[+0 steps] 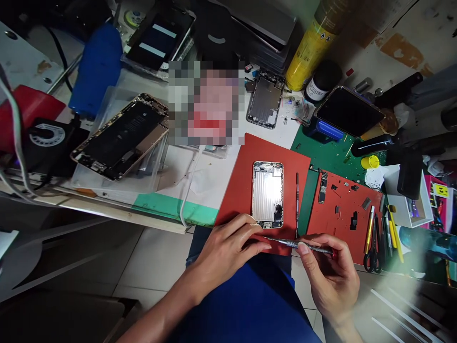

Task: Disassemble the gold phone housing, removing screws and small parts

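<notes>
Two bare hands work at the near edge of a red mat [232, 195] on a cluttered tabletop [182, 174]. An opened phone housing [267, 190], its bare metal interior brightly lit, lies flat on this mat, just beyond the hands. Left hand [233, 245]: fingertips at the housing's near left corner, contact not discernible; its grip stands apart, thumb separated from the fingers. Right hand [332, 271]: grip clamped on a slim metal tool [287, 243] with a red end, its tip pointing left into the gap between the left thumb and fingers. A second metal tool [297, 205] lies lengthwise, near to far, just right of the housing. Farther right, a smaller red mat [330, 231] bears a circuit board [322, 187] and scattered small parts [353, 220]; scissors [373, 259] lie at its near right corner. Far left, a phone body with a black battery [124, 136] rests tilted on clear plastic. Beyond the first mat lies another metal housing [264, 102], with a yellow can [307, 55] to its far right.
</notes>
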`<state>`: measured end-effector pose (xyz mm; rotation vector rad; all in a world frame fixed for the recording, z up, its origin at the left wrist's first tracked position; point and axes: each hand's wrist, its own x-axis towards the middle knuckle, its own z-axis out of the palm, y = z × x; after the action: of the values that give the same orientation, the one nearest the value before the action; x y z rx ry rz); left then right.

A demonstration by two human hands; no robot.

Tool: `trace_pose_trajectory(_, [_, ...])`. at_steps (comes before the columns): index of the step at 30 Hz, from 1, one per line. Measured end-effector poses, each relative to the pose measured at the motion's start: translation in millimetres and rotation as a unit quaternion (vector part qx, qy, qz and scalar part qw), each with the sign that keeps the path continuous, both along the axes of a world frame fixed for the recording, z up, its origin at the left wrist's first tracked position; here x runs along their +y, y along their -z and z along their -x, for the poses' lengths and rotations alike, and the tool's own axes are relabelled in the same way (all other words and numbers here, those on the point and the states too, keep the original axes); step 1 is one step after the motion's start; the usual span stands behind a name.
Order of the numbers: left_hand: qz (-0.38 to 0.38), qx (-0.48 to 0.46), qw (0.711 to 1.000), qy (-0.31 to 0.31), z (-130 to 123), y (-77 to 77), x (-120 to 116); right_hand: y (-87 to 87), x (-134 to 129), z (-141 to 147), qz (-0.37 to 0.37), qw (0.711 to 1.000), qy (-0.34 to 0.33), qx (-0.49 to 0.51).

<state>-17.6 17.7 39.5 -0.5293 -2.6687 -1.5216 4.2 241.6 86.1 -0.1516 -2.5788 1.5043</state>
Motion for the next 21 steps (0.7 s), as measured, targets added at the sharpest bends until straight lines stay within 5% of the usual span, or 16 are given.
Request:
trace_pose_trajectory(8, [0.036, 0.036, 0.998, -0.039, -4, 9.9, 2, -5.4, -7, 6, -0.255, 0.942, -0.073, 0.203])
trace_pose_trajectory(21, [0.051, 0.072, 0.996, -0.022, -4, 16.9, 2, -17.1, -24, 16, -0.329, 0.921, -0.121, 0.169])
